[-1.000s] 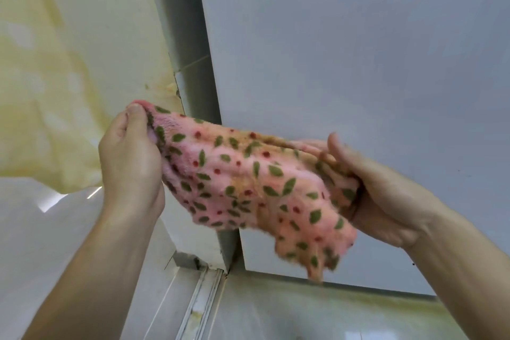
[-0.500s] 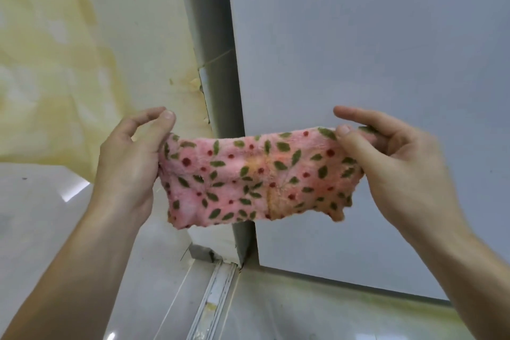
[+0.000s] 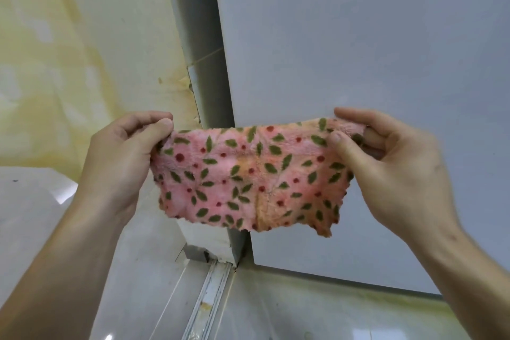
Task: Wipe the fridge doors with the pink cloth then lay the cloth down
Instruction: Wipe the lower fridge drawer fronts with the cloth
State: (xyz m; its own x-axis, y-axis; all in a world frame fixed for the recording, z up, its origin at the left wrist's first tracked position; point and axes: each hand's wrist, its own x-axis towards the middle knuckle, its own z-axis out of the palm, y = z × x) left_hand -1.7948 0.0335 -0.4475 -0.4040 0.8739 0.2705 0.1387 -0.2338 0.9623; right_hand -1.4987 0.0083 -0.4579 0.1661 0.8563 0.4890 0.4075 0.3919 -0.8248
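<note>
Pink cloth (image 3: 248,176) stretched flat btwn both hands | L hand (image 3: 121,163) pinches top-left corner | R hand (image 3: 386,168) pinches top-right | fridge door (image 3: 372,63) just behind, shut

Head camera: my only view, worn high, aimed forward and down.

I look close onto the white fridge door (image 3: 372,77) straight ahead, the stained wall (image 3: 69,50) at left and the pale floor (image 3: 303,312) below.
</note>
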